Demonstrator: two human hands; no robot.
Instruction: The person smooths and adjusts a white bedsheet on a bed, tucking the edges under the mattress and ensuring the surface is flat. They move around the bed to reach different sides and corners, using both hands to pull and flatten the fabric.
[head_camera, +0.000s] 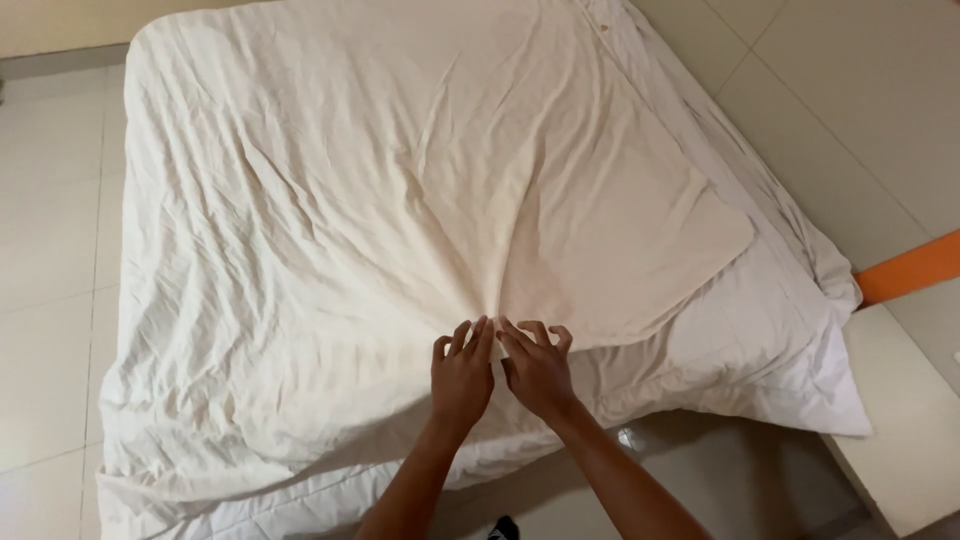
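A wrinkled white sheet (330, 200) is spread flat over a white quilt (790, 370) that lies on the tiled floor. My left hand (462, 372) and my right hand (538, 368) sit side by side at the sheet's near edge. The fingertips of both pinch the cloth together at one spot, and creases fan out from there toward the far side. A folded-over flap of the sheet (650, 240) lies to the right of my hands.
Pale floor tiles (50, 330) surround the bedding. An orange bar (910, 268) and a white ledge (900, 430) stand at the right. Small buttons (603, 27) show at the far edge.
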